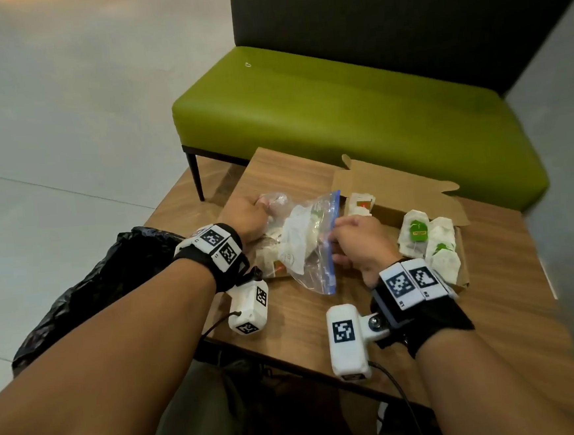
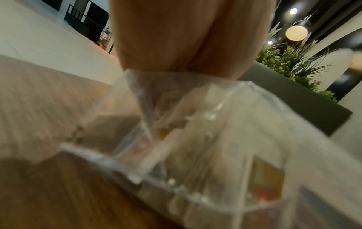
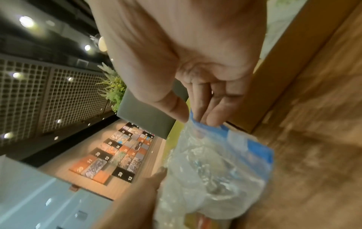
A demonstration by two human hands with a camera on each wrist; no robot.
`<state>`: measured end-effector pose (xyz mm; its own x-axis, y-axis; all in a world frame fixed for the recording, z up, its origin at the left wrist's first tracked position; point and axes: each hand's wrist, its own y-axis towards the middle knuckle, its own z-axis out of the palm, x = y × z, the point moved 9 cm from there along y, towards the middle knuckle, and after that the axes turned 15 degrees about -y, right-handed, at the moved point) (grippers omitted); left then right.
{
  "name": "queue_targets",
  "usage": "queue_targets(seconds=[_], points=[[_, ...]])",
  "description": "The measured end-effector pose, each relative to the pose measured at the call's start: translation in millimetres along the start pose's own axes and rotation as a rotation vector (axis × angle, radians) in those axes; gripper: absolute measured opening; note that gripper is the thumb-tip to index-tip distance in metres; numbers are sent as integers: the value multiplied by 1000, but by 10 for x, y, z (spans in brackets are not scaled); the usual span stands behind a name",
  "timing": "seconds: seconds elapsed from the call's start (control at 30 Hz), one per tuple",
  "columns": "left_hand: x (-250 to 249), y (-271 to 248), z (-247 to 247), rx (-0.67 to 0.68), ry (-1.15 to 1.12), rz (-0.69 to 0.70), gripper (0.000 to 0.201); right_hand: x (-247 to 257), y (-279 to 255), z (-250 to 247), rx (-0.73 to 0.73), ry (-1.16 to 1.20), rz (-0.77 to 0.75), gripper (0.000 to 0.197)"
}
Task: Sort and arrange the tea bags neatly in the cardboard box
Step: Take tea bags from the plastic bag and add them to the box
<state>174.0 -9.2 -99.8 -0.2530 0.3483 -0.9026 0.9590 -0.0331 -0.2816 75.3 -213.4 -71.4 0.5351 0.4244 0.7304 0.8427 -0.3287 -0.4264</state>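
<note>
On the wooden bench [image 1: 491, 304], the left hand [image 1: 247, 217] grips the closed end of a clear zip bag [image 1: 310, 246] holding tea bags [image 1: 294, 240]. At its blue-edged mouth, the right hand [image 1: 359, 242] pinches the rim between thumb and fingers [image 3: 213, 114]. Just right lies the open cardboard box [image 1: 396, 188], with more tea bags [image 1: 432, 243] inside.

One bag [image 1: 310, 246], one box [image 1: 396, 188]

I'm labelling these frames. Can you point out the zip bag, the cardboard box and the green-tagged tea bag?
zip bag [image 1: 329, 248]: head view, on its blue zip strip.
cardboard box [image 1: 392, 181]: head view, on its raised back flap.
green-tagged tea bag [image 1: 418, 231]: head view, on its green tag.
</note>
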Motion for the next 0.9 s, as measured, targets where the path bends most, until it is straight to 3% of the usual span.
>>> queue_targets(seconds=[0.13, 0.27, 0.37, 0.57, 0.9], points=[[35, 6, 34, 35, -94, 24, 39, 218, -49, 99, 134, 73, -190, 42], [53, 2, 54, 56, -114, 39, 39, 469, -47, -2, -51, -497, -464, 32], [129, 75, 59, 52, -70, 56, 42, 555, -61, 139, -52, -721, -569, 24], [85, -22, 101, 71, -70, 68, 38, 616, -99, 425, 76, -1059, -572, 25], [157, 35, 132, 95, -192, 55, 37, 613, -27, 577, 106, -1259, -482, 22]])
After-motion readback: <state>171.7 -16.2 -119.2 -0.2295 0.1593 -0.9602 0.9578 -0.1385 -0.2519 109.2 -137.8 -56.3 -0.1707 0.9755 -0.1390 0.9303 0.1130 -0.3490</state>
